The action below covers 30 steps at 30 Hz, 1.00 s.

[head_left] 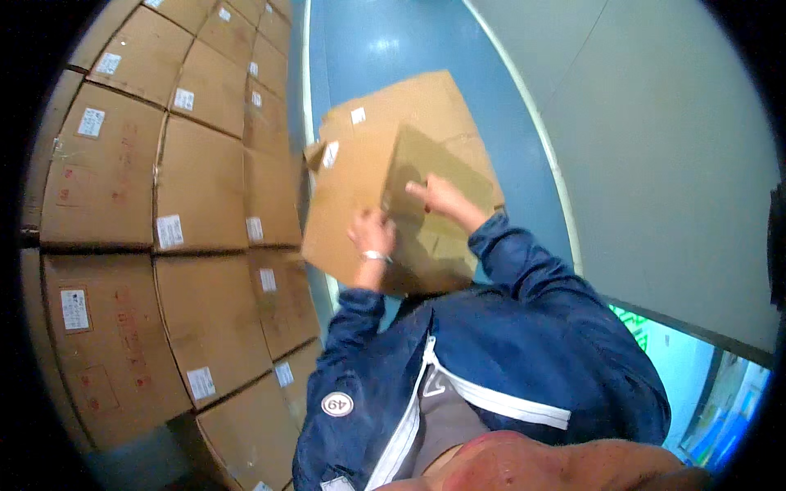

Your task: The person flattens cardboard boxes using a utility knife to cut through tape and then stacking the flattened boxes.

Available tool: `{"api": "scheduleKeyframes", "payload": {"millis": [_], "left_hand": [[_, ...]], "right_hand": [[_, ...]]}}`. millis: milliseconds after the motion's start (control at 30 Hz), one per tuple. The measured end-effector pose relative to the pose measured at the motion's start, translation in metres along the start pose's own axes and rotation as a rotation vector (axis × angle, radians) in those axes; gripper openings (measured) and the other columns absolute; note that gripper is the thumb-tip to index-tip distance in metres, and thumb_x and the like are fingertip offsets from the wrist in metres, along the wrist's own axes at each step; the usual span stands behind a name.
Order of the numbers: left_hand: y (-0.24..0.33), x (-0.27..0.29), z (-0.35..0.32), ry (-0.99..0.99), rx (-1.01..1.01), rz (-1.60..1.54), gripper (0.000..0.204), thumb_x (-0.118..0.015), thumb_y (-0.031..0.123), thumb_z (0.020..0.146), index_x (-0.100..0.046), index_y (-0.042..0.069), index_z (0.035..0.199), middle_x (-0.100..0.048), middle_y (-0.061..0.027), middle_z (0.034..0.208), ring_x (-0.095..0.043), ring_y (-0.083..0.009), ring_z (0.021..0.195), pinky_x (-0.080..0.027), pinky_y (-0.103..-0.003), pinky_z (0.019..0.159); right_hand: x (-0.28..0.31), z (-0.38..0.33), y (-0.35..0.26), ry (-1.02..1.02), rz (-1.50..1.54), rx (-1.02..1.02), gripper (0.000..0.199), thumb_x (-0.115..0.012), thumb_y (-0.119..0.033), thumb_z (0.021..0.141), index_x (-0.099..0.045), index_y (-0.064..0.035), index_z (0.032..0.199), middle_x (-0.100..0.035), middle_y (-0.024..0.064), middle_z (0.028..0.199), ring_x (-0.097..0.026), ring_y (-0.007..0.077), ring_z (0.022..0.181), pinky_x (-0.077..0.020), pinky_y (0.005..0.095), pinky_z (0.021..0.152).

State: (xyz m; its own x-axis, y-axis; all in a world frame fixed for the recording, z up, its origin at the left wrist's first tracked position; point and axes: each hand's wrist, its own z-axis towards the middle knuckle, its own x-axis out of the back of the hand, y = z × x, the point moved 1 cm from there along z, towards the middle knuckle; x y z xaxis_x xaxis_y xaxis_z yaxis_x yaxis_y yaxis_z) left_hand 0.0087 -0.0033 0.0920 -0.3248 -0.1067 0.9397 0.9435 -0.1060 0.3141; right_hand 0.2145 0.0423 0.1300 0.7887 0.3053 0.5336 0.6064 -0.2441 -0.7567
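Landmark: the tall stack of brown cardboard cartons (164,204), each with a small white label, that fills the view to my left; every place below is told from it.

Thing in hand: a large brown corrugated cardboard box (385,164) with white stickers on it, held up in the air just to the right of the stack, above the blue floor (385,41). Its near edge comes close to the stack's right-hand column, but I cannot tell whether the two touch.

Left hand: my left hand (372,235) lies pressed on the box's lower part, on the side nearer the stack, fingers spread flat on the card and closed round nothing; a light band shows at the wrist.

Right hand: my right hand (438,196) rests higher on the box, on the side away from the stack, fingers partly curled against the face. Whether they hook an edge or flap I cannot tell.

Done so far: by my reading, the box is off the floor and carried between both hands, tilted, close up to the stack.

Left to do: it is set down nowhere yet; no part of it rests on the stack or the floor as far as I can see.

Around: a pale grey wall (671,147) rises beyond the blue floor, well apart from the stack; my dark blue jacket (524,344) fills the lower view.
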Motion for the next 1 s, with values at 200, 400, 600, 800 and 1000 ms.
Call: {"api": "scheduleKeyframes", "payload": {"millis": [200,400,600,800,1000], "left_hand": [[-0.002,0.092,0.058,-0.036,0.257,-0.201,0.031,-0.07,0.023,0.065,-0.065,0.005,0.091,-0.06,-0.0113,0.107,-0.049,-0.0293,0.107,-0.04,-0.044,0.088],[-0.006,0.12,0.04,0.06,0.165,-0.279,0.033,-0.072,0.019,0.064,-0.064,-0.001,0.089,-0.058,-0.0181,0.105,-0.049,-0.0299,0.106,-0.042,-0.037,0.089],[0.011,0.139,0.036,0.072,0.107,-0.327,0.032,-0.071,0.017,0.066,-0.064,-0.002,0.09,-0.057,-0.0205,0.105,-0.049,-0.0311,0.107,-0.042,-0.038,0.089],[0.011,0.138,0.035,0.08,0.069,-0.473,0.03,-0.072,0.017,0.065,-0.064,-0.002,0.086,-0.057,-0.0208,0.103,-0.05,-0.0316,0.106,-0.042,-0.038,0.088],[0.024,0.139,0.031,0.117,0.083,-0.341,0.028,-0.071,0.018,0.064,-0.064,-0.002,0.084,-0.058,-0.0209,0.102,-0.05,-0.0322,0.105,-0.042,-0.039,0.088]], "right_hand": [[0.034,-0.03,0.013,0.111,0.018,0.271,0.04,-0.04,-0.038,0.093,-0.052,-0.0001,0.097,-0.059,0.0209,0.072,-0.059,0.0351,0.069,-0.0449,0.0441,0.066],[0.022,-0.049,-0.061,0.156,0.021,0.507,0.033,-0.041,-0.035,0.093,-0.049,-0.0028,0.088,-0.061,0.0222,0.079,-0.058,0.042,0.076,-0.046,0.0495,0.067],[0.01,-0.044,-0.094,0.281,-0.222,0.76,0.02,-0.05,-0.023,0.088,-0.046,-0.0054,0.081,-0.058,0.016,0.065,-0.059,0.0343,0.062,-0.0471,0.0433,0.052],[0.003,-0.05,-0.1,0.36,-0.31,0.745,0.017,-0.052,-0.019,0.087,-0.047,-0.0064,0.077,-0.057,0.0137,0.063,-0.059,0.0306,0.057,-0.0473,0.0401,0.048],[0.001,-0.055,-0.089,0.41,-0.343,0.734,0.016,-0.052,-0.018,0.086,-0.047,-0.0068,0.077,-0.057,0.013,0.06,-0.06,0.03,0.055,-0.0472,0.0397,0.046]]}}
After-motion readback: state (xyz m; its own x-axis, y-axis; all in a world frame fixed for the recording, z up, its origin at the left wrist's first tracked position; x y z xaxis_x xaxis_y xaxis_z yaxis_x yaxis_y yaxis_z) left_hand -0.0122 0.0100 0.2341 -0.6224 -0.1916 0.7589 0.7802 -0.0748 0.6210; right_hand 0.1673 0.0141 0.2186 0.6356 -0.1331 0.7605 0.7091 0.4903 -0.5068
